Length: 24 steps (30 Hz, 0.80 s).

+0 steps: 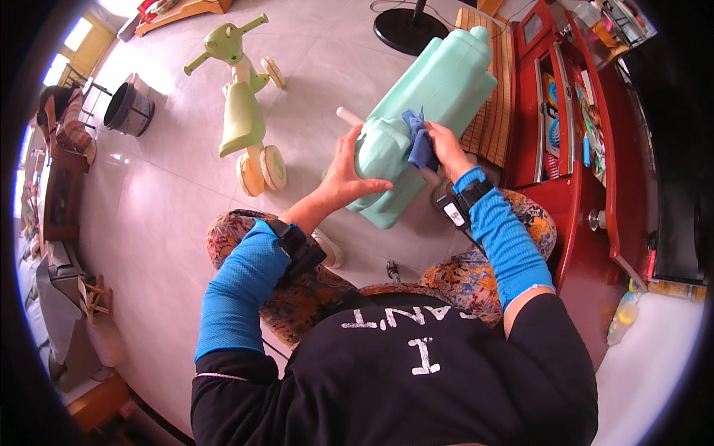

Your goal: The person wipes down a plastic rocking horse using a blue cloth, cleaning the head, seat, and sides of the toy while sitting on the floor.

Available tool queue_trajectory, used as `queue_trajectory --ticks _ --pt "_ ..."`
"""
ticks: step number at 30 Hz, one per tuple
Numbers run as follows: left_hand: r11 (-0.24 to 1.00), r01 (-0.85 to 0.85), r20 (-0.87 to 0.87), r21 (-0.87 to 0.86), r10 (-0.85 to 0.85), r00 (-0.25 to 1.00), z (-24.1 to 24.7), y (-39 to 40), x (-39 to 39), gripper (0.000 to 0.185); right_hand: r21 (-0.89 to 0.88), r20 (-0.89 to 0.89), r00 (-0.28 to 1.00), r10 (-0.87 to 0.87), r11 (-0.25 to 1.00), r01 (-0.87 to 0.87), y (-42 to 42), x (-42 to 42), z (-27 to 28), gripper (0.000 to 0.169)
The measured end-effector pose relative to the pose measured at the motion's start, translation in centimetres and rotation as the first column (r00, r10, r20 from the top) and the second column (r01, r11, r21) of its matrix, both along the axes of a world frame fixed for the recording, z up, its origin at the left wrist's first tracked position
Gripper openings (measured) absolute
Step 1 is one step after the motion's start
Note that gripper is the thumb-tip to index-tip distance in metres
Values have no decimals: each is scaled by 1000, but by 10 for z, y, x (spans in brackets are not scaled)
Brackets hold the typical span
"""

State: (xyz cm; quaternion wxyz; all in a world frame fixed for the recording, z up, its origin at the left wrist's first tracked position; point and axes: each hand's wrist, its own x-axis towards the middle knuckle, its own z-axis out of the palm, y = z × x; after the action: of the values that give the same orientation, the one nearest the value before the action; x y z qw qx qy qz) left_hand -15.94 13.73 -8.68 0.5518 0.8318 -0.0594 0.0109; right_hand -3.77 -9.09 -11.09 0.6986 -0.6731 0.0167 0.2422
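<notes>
In front of my knees stands a mint-green plastic ride-on toy (446, 78), with a rounded head end near me and a long body stretching away to the upper right. My left hand (341, 181) holds the toy's head (382, 148) from the left, its thumb laid across the near side. A crumpled blue cloth (419, 144) is gripped in my right hand (449, 151) and pressed against the right side of the head. One pale handle peg (350, 116) sticks out past my left fingers. The other peg (431, 177) shows below the cloth, partly hidden.
A green children's tricycle (242, 120) stands left of the toy on the tiled floor. Beyond it is a dark bucket (125, 108). On the right are a slatted wooden surface (484, 120) and a red cabinet (572, 223) with cluttered shelves. A round black stand base (404, 30) sits ahead.
</notes>
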Motion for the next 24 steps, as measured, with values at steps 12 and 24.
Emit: queue_trajectory --ticks 12,24 --pt "970 74 108 -233 -49 993 -11 17 -7 108 -726 681 30 732 668 161 91 -59 110 29" --pt "744 186 -63 -642 -293 954 -13 51 -19 69 -716 692 95 716 697 -38 105 -91 125 30"
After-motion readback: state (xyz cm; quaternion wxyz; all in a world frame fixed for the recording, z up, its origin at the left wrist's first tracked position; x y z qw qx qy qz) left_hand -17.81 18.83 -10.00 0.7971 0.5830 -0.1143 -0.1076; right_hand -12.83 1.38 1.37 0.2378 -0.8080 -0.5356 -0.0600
